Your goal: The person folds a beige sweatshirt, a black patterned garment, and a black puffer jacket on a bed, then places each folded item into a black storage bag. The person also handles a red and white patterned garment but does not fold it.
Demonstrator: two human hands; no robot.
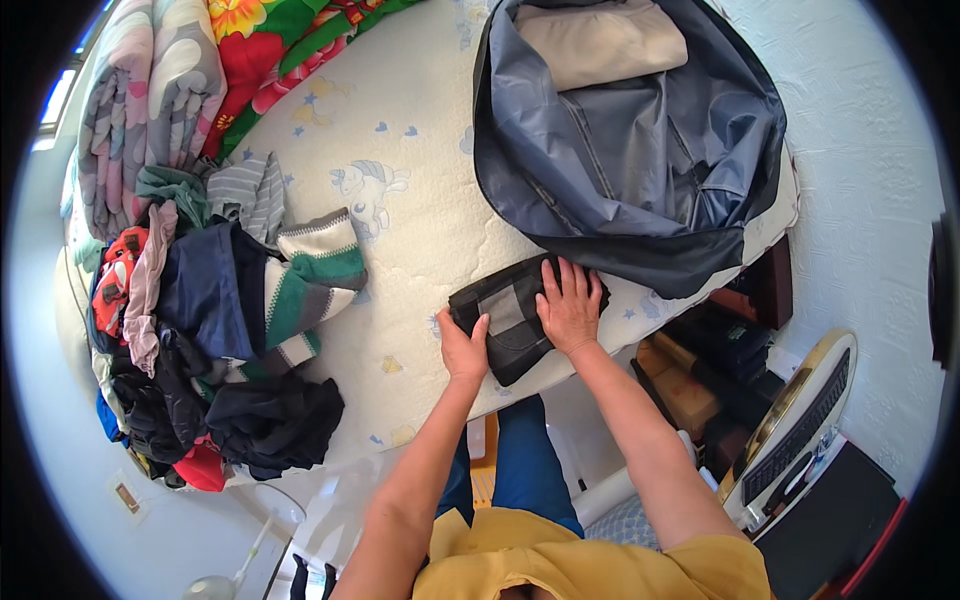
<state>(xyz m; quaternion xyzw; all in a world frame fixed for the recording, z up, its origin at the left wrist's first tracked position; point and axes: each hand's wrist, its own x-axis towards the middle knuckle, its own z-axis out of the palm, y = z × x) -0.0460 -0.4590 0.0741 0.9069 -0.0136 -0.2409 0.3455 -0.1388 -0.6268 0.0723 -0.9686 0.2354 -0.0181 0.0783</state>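
Note:
A folded black garment (519, 343), with a greyish patch on top, lies near the front edge of the bed. My left hand (463, 345) grips its left side, thumb on top and the other fingers along the edge, partly hidden. Flat on the garment's right part rests my right hand (568, 306), palm down with fingers slightly spread. Just beyond the right hand stands a wide-mouthed blue-grey fabric storage bag (630, 157) with a black outer side. Inside, at its far end, is a folded beige textile (604, 41).
Loose clothes pile up at the left, among them a striped knit garment (315, 289), navy cloth (210, 292) and black cloth (277, 420). Folded quilts (150, 112) stand behind them on the cream quilted bed cover (405, 247). A keyboard (799, 427) sits at lower right.

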